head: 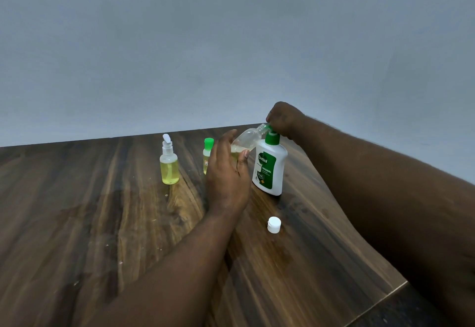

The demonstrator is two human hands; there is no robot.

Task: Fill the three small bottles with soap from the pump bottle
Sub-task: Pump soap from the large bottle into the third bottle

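A white pump bottle (pixel 270 170) with a green label and green pump stands on the wooden table (pixel 102 211). My right hand (pixel 282 118) rests on top of its pump head, fingers closed over it. My left hand (pixel 227 170) holds a clear small bottle (pixel 248 138) tilted, its open neck up against the pump's spout; a little yellow soap lies in its lower end. A small clear bottle (pixel 169 165) with a white spray top, holding yellow soap, stands to the left. Another small bottle (pixel 207 150) with a green cap stands partly hidden behind my left hand.
A loose white cap (pixel 274 224) lies on the table in front of the pump bottle. The table's right edge (pixel 385 298) runs diagonally near my right arm. A plain grey wall rises behind the table.
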